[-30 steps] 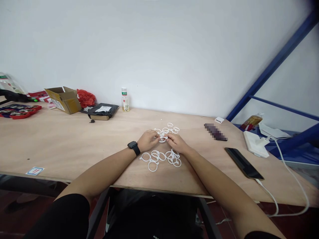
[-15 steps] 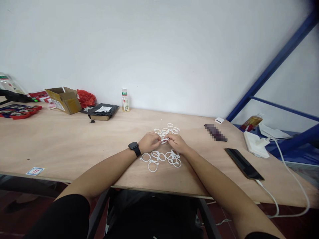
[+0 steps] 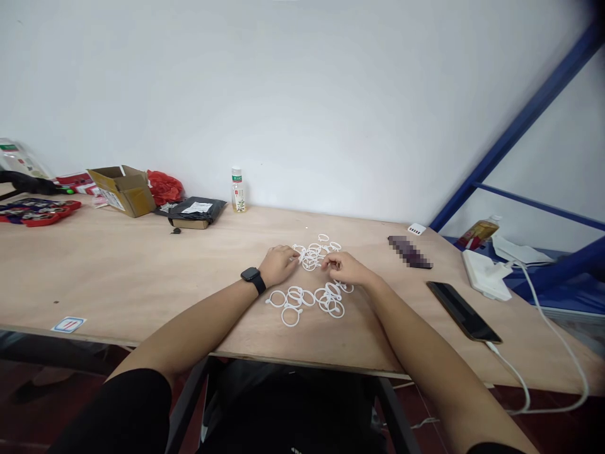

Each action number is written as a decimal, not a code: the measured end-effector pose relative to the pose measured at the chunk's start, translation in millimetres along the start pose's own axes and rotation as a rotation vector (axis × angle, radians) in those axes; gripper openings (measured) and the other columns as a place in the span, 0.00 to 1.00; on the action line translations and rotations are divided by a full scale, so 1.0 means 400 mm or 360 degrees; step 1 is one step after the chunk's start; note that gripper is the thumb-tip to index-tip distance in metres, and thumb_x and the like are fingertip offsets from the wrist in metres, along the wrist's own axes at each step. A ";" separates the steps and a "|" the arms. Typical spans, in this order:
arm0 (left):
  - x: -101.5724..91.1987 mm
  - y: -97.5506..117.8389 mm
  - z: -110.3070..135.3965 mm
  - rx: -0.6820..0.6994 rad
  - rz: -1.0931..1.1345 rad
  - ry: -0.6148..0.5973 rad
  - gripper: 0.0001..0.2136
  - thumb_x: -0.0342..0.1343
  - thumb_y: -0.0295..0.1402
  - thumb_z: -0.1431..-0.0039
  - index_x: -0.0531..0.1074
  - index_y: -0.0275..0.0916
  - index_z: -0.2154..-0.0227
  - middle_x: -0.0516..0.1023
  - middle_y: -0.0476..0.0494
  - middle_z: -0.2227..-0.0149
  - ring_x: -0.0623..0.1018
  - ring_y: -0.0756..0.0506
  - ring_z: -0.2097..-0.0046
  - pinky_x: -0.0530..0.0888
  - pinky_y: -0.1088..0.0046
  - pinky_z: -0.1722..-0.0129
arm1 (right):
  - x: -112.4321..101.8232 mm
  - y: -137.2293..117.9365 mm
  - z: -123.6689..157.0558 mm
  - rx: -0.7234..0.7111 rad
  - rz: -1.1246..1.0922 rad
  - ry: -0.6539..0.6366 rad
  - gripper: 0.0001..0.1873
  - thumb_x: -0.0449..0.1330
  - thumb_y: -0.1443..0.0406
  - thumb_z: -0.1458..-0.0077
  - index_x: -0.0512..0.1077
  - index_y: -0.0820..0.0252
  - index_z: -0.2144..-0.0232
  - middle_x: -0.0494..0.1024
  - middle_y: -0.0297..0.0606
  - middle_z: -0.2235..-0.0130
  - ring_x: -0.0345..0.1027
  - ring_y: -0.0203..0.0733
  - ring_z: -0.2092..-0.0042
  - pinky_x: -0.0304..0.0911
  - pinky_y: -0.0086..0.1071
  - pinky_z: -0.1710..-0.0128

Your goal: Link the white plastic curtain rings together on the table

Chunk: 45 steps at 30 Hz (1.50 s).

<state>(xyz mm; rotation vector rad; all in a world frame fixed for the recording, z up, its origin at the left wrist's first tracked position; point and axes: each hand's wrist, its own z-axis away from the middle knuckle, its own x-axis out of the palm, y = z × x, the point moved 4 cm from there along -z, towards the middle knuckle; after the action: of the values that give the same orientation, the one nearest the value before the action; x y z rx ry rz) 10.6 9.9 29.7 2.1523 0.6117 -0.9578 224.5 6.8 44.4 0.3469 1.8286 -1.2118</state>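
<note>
Several white plastic curtain rings with small eyelets lie in a loose pile (image 3: 312, 255) between my two hands. On the pile's left side is my left hand (image 3: 278, 265), its fingers stretched out and the tips close to the rings; whether they touch one I cannot tell. My right hand (image 3: 348, 268) hovers at the right of the pile, fingers loosely bent and apart, with nothing visible in them. Nearer to me, a left group of rings (image 3: 290, 315) and a right group of rings (image 3: 335, 313) lie flat. One more ring (image 3: 348, 289) shows partly from under my right hand.
A phone (image 3: 463, 310) on a white cable and a white power strip (image 3: 484, 274) are on the right. A drink bottle (image 3: 238, 192) stands by the wall. A black parcel (image 3: 198, 211), a cardboard box (image 3: 125, 191) and a red tool case (image 3: 42, 214) sit left.
My right hand has drawn back to the right and its fingers have loosened from the rings. A ring now shows below it, beside the right group. My left hand has shifted slightly left.
</note>
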 end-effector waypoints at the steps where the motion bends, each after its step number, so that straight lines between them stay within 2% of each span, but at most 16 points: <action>1: 0.005 -0.005 0.001 -0.0023 -0.0012 -0.0022 0.09 0.52 0.34 0.38 0.75 0.40 0.60 0.79 0.42 0.58 0.75 0.42 0.53 0.68 0.62 0.49 | -0.002 0.005 0.002 0.0057 -0.0019 -0.0079 0.16 0.53 0.73 0.63 0.74 0.60 0.70 0.70 0.30 0.76 0.60 0.33 0.75 0.54 0.25 0.76; 7: 0.015 -0.004 0.002 -0.0002 0.0049 -0.0059 0.11 0.53 0.38 0.38 0.76 0.40 0.59 0.79 0.42 0.57 0.75 0.43 0.53 0.68 0.62 0.49 | -0.023 0.024 0.019 0.0293 -0.0115 -0.0246 0.17 0.54 0.73 0.64 0.73 0.61 0.68 0.70 0.28 0.78 0.62 0.33 0.76 0.55 0.24 0.78; 12: 0.012 0.009 0.002 0.0099 0.0112 -0.0068 0.10 0.54 0.37 0.38 0.76 0.40 0.61 0.79 0.43 0.60 0.76 0.44 0.55 0.69 0.64 0.50 | -0.017 0.034 0.029 0.0436 -0.0209 -0.0389 0.16 0.56 0.72 0.64 0.72 0.60 0.67 0.73 0.30 0.74 0.64 0.33 0.78 0.56 0.25 0.80; 18: 0.010 0.015 0.003 0.0149 0.0146 -0.0080 0.09 0.54 0.36 0.39 0.76 0.39 0.62 0.80 0.43 0.60 0.76 0.44 0.56 0.70 0.64 0.51 | 0.002 0.031 0.019 0.0322 -0.0026 -0.0360 0.09 0.55 0.71 0.62 0.73 0.61 0.74 0.74 0.31 0.76 0.65 0.34 0.74 0.56 0.25 0.76; 28: 0.011 0.034 0.006 0.0213 0.0257 -0.0219 0.11 0.52 0.36 0.38 0.75 0.37 0.59 0.80 0.41 0.59 0.77 0.44 0.56 0.71 0.67 0.53 | -0.012 0.022 0.007 0.0178 0.0173 0.0013 0.05 0.56 0.68 0.58 0.71 0.60 0.74 0.72 0.31 0.76 0.62 0.35 0.73 0.54 0.26 0.74; 32: 0.014 0.037 0.008 0.0196 0.0291 -0.0274 0.12 0.53 0.36 0.39 0.74 0.36 0.57 0.80 0.41 0.59 0.77 0.45 0.58 0.72 0.69 0.55 | -0.017 0.019 0.003 0.0085 0.0114 0.0210 0.05 0.55 0.68 0.58 0.70 0.60 0.74 0.70 0.30 0.76 0.61 0.34 0.74 0.54 0.26 0.74; 36: 0.014 0.037 0.011 0.0186 0.0372 -0.0285 0.14 0.53 0.37 0.39 0.72 0.38 0.53 0.80 0.43 0.61 0.77 0.47 0.59 0.72 0.71 0.57 | -0.003 0.006 -0.001 0.0075 -0.0006 0.0403 0.06 0.55 0.66 0.53 0.70 0.59 0.70 0.70 0.29 0.77 0.60 0.34 0.75 0.55 0.26 0.74; 41: 0.010 0.045 0.014 0.0274 0.0445 -0.0242 0.15 0.55 0.37 0.40 0.71 0.39 0.51 0.80 0.45 0.62 0.77 0.47 0.60 0.72 0.72 0.57 | 0.034 -0.030 -0.006 0.0055 -0.0015 0.0438 0.08 0.54 0.65 0.49 0.71 0.58 0.66 0.72 0.30 0.74 0.63 0.34 0.74 0.57 0.27 0.72; 45: 0.011 0.044 0.014 0.0212 0.0438 -0.0212 0.13 0.54 0.36 0.39 0.73 0.39 0.54 0.80 0.45 0.63 0.77 0.48 0.62 0.72 0.73 0.58 | 0.044 -0.042 -0.004 0.0062 0.0025 0.0540 0.10 0.55 0.63 0.47 0.72 0.57 0.62 0.72 0.31 0.75 0.64 0.36 0.73 0.59 0.28 0.71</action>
<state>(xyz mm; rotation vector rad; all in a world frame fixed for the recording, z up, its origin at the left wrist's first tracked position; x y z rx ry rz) 22.4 -5.1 30.8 2.1956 0.1851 -1.0015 203.0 -4.1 40.8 0.6185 2.0857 -1.2359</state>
